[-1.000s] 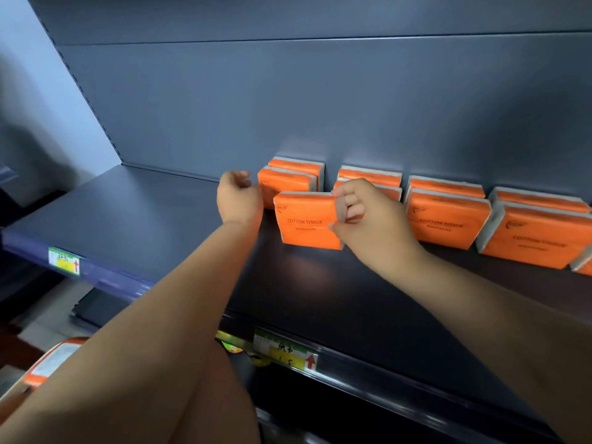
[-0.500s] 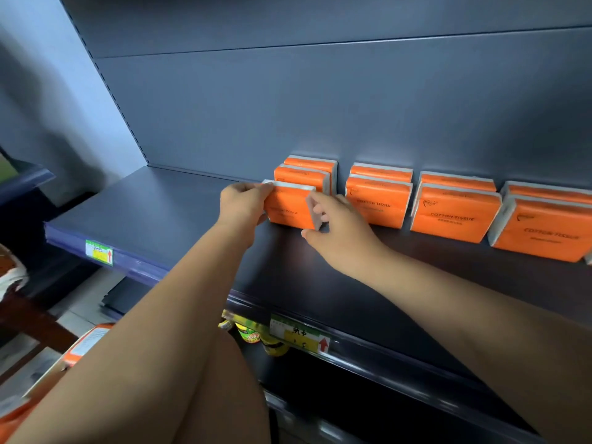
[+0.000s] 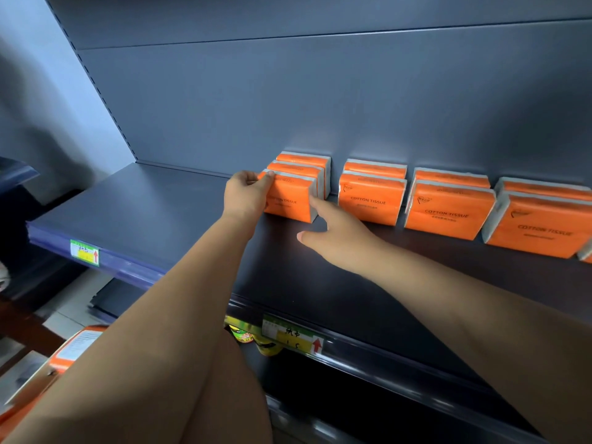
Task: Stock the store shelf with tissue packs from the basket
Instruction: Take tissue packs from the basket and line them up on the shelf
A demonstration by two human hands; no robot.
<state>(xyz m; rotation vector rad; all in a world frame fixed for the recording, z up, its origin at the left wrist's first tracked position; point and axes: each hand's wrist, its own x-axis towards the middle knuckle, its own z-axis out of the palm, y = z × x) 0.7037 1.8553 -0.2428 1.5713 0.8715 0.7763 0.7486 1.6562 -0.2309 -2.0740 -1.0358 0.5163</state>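
1. Far left: the shelf [image 3: 144, 206] carried a green-yellow price label [image 3: 84, 252] on its front edge. Bottom-left corner showed orange packaging [image 3: 72, 350]. It was blurred, possibly basket stock, couldn't confirm.
2. Next, the left hand [image 3: 245, 197]: grip closed on the left end of the front tissue pack [image 3: 290, 201], thumb on its top edge, fingers curled at its left side.
3. That pack stood upright on the shelf, at the front of a row three deep. The rearmost pack sat against the back panel [image 3: 288, 100].
4. Then the right hand [image 3: 336, 233]: grip open, nothing held. Index finger was straight, tip against the pack's white right end, thumb splayed above the shelf.
5. On the shelf lip below the hands: a second price label [image 3: 293, 338] with a red arrow. Yellow-capped items [image 3: 253, 339] sat beneath it on the lower level.
6. Right of the hands: second row [image 3: 370, 198], third row [image 3: 448, 211], fourth row [image 3: 541, 227]. Each was two deep and upright, "COTTON TISSUE" facing out, with narrow gaps between rows.
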